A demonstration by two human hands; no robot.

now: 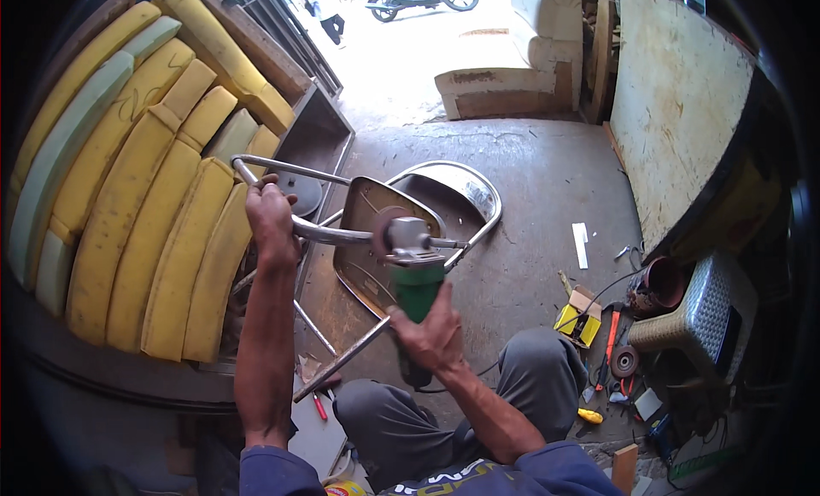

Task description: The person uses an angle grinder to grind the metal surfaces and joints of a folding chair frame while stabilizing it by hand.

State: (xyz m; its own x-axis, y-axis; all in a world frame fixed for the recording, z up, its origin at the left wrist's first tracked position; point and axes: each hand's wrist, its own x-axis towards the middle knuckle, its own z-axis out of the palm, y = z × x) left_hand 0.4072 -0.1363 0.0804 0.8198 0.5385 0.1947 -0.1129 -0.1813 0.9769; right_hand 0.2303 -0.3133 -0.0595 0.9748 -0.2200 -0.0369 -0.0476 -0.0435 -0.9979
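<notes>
While left grip (272, 216) holds chair (352, 270), right grip (434, 332) clasps grinder (417, 289) behind disc (389, 231)

And it's a dark navy top (540, 486), left sleeve (278, 472) and right sleeve (565, 469) both stopping around the elbow, white and yellowish print (470, 475) across the front! Loose grey trousers (540, 369), softly creased; left hand (272, 214) bare, right hand (434, 332) bare too!
</notes>
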